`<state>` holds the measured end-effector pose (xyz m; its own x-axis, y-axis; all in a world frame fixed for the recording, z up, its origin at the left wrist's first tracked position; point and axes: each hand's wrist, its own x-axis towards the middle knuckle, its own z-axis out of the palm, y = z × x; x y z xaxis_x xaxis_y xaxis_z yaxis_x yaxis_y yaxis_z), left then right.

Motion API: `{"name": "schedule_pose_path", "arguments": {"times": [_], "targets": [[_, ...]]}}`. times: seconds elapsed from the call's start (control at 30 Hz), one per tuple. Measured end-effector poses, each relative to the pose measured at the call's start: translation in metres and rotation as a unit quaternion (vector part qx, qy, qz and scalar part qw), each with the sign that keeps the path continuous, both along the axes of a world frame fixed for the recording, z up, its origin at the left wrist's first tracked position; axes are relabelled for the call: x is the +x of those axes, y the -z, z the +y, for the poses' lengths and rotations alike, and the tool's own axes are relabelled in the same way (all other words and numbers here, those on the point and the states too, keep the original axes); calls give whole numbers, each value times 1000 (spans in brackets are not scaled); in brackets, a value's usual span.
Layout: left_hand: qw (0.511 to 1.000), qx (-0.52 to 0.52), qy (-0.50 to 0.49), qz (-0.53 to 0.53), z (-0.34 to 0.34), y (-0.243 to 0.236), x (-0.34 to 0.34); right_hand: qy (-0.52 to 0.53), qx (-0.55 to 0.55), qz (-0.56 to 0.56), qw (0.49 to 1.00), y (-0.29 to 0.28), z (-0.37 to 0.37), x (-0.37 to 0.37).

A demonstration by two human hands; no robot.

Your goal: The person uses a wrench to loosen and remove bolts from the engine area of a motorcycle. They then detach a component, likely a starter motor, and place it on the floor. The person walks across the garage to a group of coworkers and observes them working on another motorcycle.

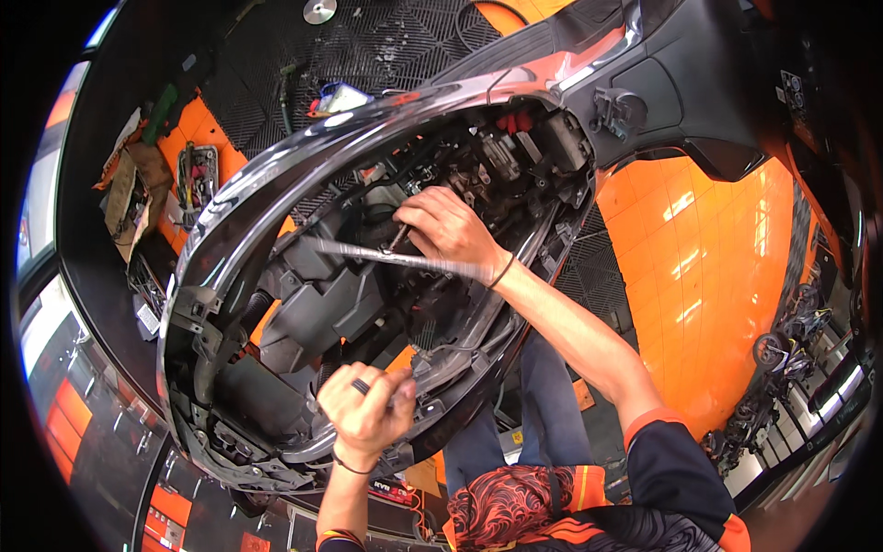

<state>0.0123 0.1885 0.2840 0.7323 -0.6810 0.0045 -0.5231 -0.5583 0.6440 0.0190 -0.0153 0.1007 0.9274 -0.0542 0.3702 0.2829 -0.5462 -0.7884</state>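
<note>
My right hand point(448, 230) reaches over the open engine bay of a dark scooter. Its fingers are closed around the dark shaft of a T-handle wrench point(354, 252). The wrench's long silver crossbar is smeared by motion and runs below the fingers toward my wrist. Engine parts point(492, 161) lie beyond the hand, and a grey-black plastic housing point(317, 299) is to its left. Nearer to me, my left hand point(366, 409), with a dark ring, hovers over the near body rim point(441, 373). That hand is curled into a fist; whatever may be inside is hidden.
The glossy body panel point(267, 175) curves around the bay. Across the scooter, a tool tray point(198, 179) and torn cardboard point(138, 198) lie on the floor beside a black mat point(368, 55). Orange flooring point(699, 276) spreads to the right. Toolboxes and cabinets point(101, 442) stand at lower left.
</note>
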Motion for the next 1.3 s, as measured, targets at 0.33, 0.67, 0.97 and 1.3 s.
{"name": "schedule_pose_path", "arguments": {"times": [0.33,0.67,0.97,1.3], "targets": [[985,140,-49,-91,-5,3,16,-43,-67,-22,997,-6,-8,-4],[927,314,131,-155,-50,13,73,-54,-51,-21,997,4,3,2],[974,154,154,-59,-77,-6,27,30,-29,-40,998,13,-7,-5],[908,262,288,156,-66,-13,-40,-16,-42,-68,997,1,12,-8]]}}
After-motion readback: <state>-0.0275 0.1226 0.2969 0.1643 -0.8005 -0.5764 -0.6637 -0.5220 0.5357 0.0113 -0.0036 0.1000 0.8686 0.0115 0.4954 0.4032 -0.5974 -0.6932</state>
